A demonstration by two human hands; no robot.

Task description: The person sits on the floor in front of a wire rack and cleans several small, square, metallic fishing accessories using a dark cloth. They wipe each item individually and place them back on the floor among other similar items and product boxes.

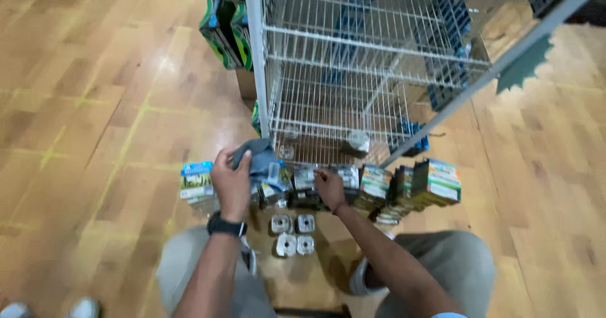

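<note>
Head view: a grey cloth (252,157) is gripped by the left hand (231,182) at frame centre. Just right, a small packet (344,176) is pinched by the right hand (329,188).

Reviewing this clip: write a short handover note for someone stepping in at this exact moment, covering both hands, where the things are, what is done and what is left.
Left hand: holds a grey cloth above the packets.
Right hand: fingers on a small clear packet in the row on the floor.
Things: packets and green boxes lie in a row in front of the white wire rack; four small square silver pieces sit between the knees.
Done: the lower rack shelves look mostly bare.
Left: cannot tell from this view which packets were wiped.
</note>
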